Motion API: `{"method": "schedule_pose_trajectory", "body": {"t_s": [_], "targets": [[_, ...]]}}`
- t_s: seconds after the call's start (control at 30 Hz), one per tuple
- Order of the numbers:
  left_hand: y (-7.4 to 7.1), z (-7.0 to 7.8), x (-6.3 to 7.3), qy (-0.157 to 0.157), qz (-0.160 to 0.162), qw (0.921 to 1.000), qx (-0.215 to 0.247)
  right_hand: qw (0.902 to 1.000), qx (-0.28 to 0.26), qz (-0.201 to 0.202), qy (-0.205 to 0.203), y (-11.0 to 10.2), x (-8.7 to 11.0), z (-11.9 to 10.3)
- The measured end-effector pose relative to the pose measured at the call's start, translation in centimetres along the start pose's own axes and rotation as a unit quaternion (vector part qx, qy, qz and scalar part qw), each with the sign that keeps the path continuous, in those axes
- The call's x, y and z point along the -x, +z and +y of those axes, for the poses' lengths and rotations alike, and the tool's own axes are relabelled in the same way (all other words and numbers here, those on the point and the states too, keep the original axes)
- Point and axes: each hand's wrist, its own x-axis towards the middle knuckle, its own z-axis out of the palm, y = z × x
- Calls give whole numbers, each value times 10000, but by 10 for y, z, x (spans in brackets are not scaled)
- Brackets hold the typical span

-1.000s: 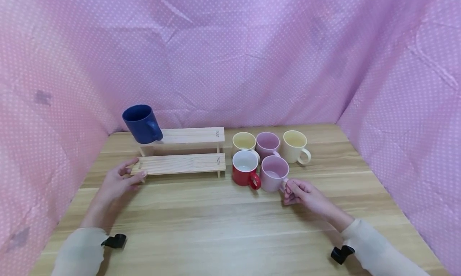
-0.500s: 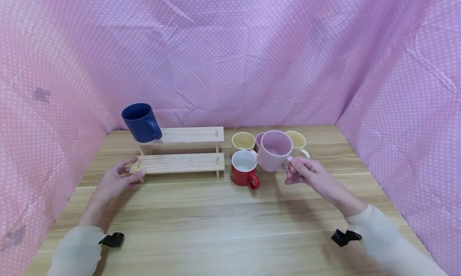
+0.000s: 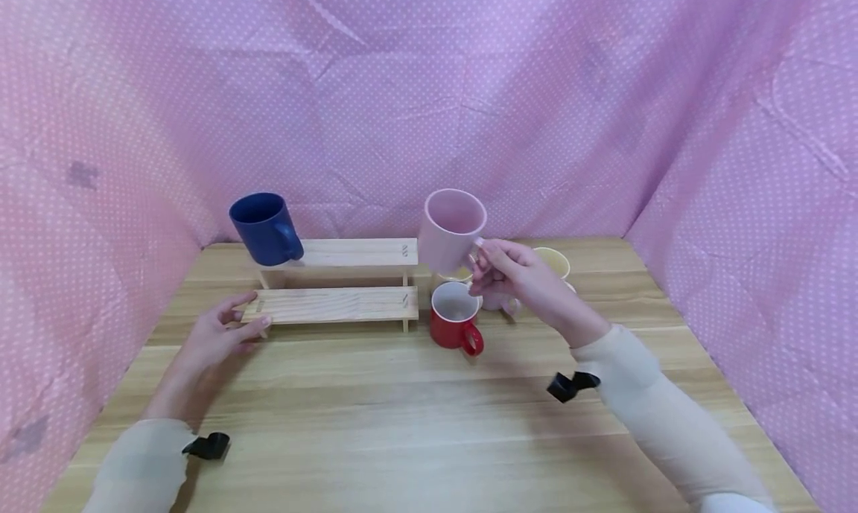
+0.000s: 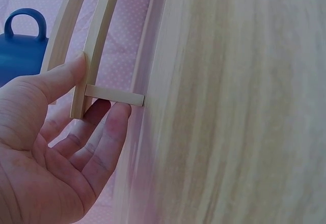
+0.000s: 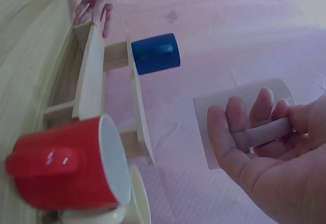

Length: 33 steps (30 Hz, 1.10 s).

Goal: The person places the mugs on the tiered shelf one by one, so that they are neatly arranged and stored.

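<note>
My right hand [image 3: 519, 278] holds a pink mug [image 3: 447, 234] by its handle, raised above the other mugs and beside the right end of a two-tier wooden rack [image 3: 335, 304]. In the right wrist view, curled fingers wrap the handle of the pale pink mug [image 5: 204, 127]. My left hand [image 3: 213, 338] grips the left end of the rack's lower tier; the left wrist view has its thumb on the board [image 4: 94, 51] and fingers under it near the short leg [image 4: 114, 94]. A blue mug [image 3: 261, 230] sits on the left end of the upper tier.
On the table [image 3: 375, 424], right of the rack, stands a red mug [image 3: 450, 327] with a white inside. Behind it are a partly hidden yellow mug [image 3: 456, 275], another pink mug [image 3: 496, 301] and a second yellow mug [image 3: 553, 261]. Pink dotted cloth [image 3: 429, 111] hangs behind and at both sides.
My right hand has lifted the pink mug off the table, then carried it up and leftward toward the rack. My left hand has stayed at the rack's end.
</note>
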Motion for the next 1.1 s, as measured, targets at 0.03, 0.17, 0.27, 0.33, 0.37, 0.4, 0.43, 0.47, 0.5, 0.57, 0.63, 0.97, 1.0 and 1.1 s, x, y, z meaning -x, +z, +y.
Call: {"method": "schedule_pose_trajectory", "body": {"t_s": [0.03, 0.17, 0.27, 0.33, 0.37, 0.4, 0.43, 0.47, 0.5, 0.57, 0.63, 0.97, 1.0, 1.1], "targets": [[0, 0, 0, -15, -10, 10000, 8, 9999, -108, -34, -2, 6, -7, -2], [0, -2, 0, -65, -27, 10000, 25, 9987, -502, -36, 68, 30, -33, -6], [-1, -2, 0, -72, -18, 10000, 28, 9982, -583, -101, 100, 45, -50, -6], [-1, -1, -1, -73, -25, 10000, 32, 9985, -516, -129, 114, 54, -61, -6], [-1, -1, -1, -69, -26, 10000, 30, 9985, -514, -143, 144, 58, -67, -6], [-1, -1, -1, -58, -26, 10000, 39, 9984, -513, -136, 184, 63, -72, -6], [-1, 0, -1, -43, -26, 10000, 36, 9984, -509, -119, 228, 68, -77, -6], [-2, 0, -1, -22, -28, 10000, 34, 9983, -508, -98, 264, 73, -83, -6], [-2, 0, -1, 0, -26, 10000, 30, 9982, -517, -79, 305, 78, -88, -6], [-2, 0, -1, 38, -16, 10000, 25, 9978, -563, -73, 350, 87, -98, -7], [-3, -1, -2, 62, -18, 10000, 9, 9977, -577, -104, 352, 95, -107, -8], [0, -1, -2, -63, 11, 10000, 21, 9986, -215, -313, 367, 118, -132, -3], [0, 0, -2, -63, 20, 10000, 8, 9986, -204, -316, 381, 120, -134, -2], [1, 0, -2, -52, 36, 10000, 0, 9987, -165, -252, 409, 124, -139, 3]]}}
